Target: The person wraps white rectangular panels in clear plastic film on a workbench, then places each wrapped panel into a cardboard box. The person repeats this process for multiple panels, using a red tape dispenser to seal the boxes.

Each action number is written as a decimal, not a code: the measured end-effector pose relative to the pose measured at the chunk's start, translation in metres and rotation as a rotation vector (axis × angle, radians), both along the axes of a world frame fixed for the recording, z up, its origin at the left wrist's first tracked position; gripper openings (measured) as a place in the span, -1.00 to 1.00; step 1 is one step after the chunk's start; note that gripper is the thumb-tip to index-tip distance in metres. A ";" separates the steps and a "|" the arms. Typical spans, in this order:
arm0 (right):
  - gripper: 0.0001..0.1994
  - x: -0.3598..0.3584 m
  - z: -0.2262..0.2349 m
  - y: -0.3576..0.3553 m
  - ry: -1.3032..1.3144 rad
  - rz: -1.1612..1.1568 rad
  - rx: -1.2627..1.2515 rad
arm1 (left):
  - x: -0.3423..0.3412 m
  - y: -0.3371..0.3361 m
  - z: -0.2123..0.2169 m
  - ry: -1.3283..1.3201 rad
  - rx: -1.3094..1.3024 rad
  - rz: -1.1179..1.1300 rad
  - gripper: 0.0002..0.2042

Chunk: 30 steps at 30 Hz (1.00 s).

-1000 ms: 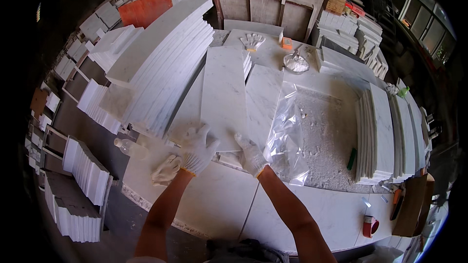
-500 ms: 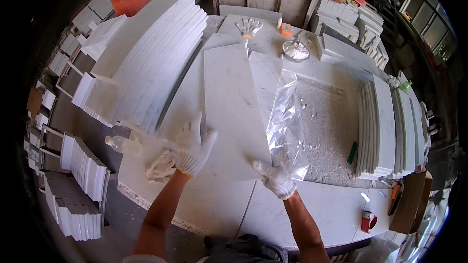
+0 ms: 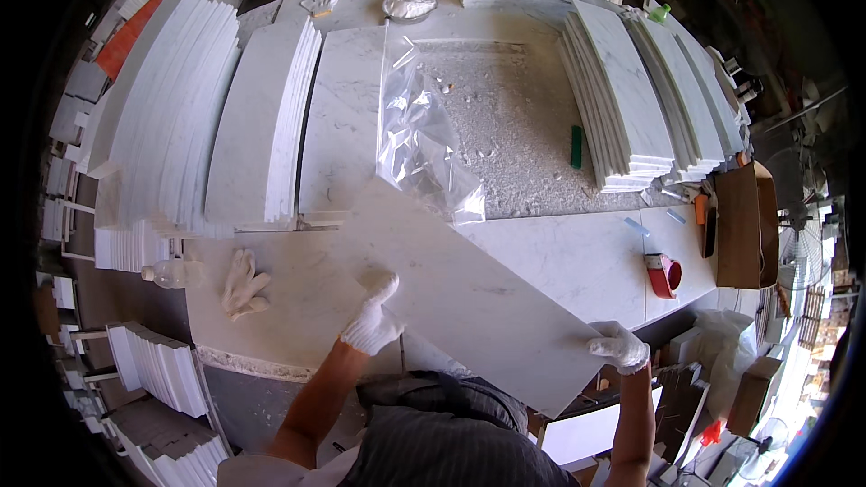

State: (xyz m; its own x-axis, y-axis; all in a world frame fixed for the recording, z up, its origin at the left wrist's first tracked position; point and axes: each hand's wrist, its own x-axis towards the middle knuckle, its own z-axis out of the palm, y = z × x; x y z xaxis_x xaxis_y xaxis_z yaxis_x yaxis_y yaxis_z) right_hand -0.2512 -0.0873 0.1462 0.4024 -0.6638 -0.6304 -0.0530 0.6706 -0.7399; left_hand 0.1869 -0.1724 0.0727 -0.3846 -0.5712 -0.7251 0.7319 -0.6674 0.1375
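A long white marble slab (image 3: 478, 302) lies diagonally before me, its near right end past the bench's front edge. My left hand (image 3: 373, 317), in a white knit glove, closes on its near left edge, thumb on top. The likewise gloved right hand (image 3: 619, 348) grips the right end, thumb over the face; the fingers beneath are hidden. Behind the slab, crumpled clear plastic film (image 3: 419, 131) lies beside a similar flat slab (image 3: 345, 117). A loose white glove (image 3: 244, 286) rests on the bench left of my left hand.
Stacked marble slabs (image 3: 257, 122) stand at left, another stack (image 3: 622, 99) at right. A metal bowl of white powder (image 3: 410, 5) sits at the far side. A red tape roll (image 3: 664, 276) and a cardboard box (image 3: 745, 224) are at right, a plastic bottle (image 3: 171, 273) at left.
The slab has swung from pointing away from me to lying diagonally, nearer me. My right hand has moved right along with its end. The view has shifted right.
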 end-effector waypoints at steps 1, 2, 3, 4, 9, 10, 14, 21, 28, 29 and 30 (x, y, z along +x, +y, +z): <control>-0.25 -0.009 -0.009 0.007 -0.003 -0.118 0.067 | -0.010 0.020 -0.007 0.003 0.067 0.010 -0.58; -0.24 -0.011 -0.020 0.017 -0.055 -0.270 0.038 | -0.016 0.039 -0.014 -0.046 0.106 -0.017 -0.58; -0.23 -0.010 -0.033 0.027 -0.102 -0.411 0.010 | -0.023 0.057 -0.023 -0.089 0.145 -0.034 -0.58; -0.22 -0.004 -0.036 0.028 -0.152 -0.542 -0.017 | -0.032 0.071 -0.030 -0.134 0.185 -0.041 -0.58; -0.57 -0.039 -0.121 0.009 0.205 -0.561 -0.065 | -0.078 0.110 -0.068 0.048 0.009 0.193 -0.62; -0.61 -0.052 -0.151 0.004 0.252 -0.554 -0.086 | -0.085 0.108 -0.076 0.056 -0.016 0.222 -0.60; -0.64 -0.056 -0.149 -0.045 0.475 -0.375 -0.128 | -0.104 0.107 -0.112 -0.249 0.176 0.271 -0.62; -0.59 -0.084 -0.136 -0.077 1.277 0.189 -0.649 | -0.117 0.100 -0.076 -0.321 0.036 0.009 -0.55; -0.74 -0.097 -0.060 -0.105 1.001 -0.140 -0.964 | -0.115 0.081 -0.005 -0.872 -0.261 -0.754 -0.51; -0.75 -0.089 -0.069 -0.095 0.955 -0.138 -0.979 | -0.113 0.066 -0.016 -0.910 -0.303 -0.680 -0.47; -0.75 -0.081 -0.079 -0.088 0.912 -0.126 -1.004 | -0.118 0.044 -0.024 -0.994 -0.340 -0.609 -0.42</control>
